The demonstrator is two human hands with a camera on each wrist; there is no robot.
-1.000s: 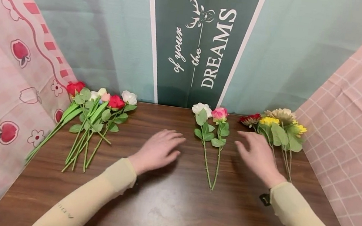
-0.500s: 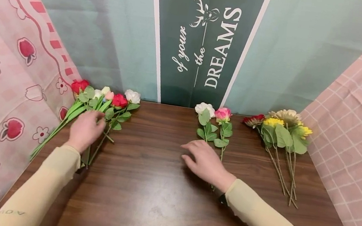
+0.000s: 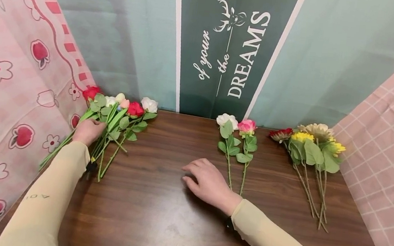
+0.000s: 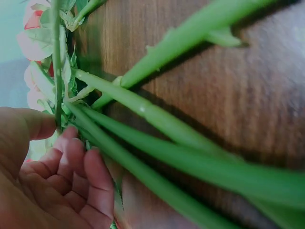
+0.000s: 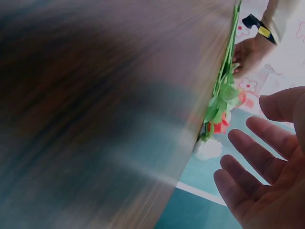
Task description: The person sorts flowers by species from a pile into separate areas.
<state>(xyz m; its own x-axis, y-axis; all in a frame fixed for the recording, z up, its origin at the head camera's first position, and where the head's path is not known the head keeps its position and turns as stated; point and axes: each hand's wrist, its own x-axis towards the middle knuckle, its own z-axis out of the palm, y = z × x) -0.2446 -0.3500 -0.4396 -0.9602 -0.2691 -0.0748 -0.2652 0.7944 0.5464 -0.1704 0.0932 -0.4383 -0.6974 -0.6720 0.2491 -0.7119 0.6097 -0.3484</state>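
Left hand (image 3: 88, 131): I see thumb and fingertip pinching a thin stem (image 4: 57, 67) | Crossed flower stems (image 4: 142, 108): just beside those fingertips | Right hand (image 3: 208, 183): fingers loosely spread, holding nothing | Risk, as I judge it: a lift could drag neighbours, because stems overlap

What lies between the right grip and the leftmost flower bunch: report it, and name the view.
Only bare wooden tabletop lies between the right grip and that flower bunch; the head view shows it.
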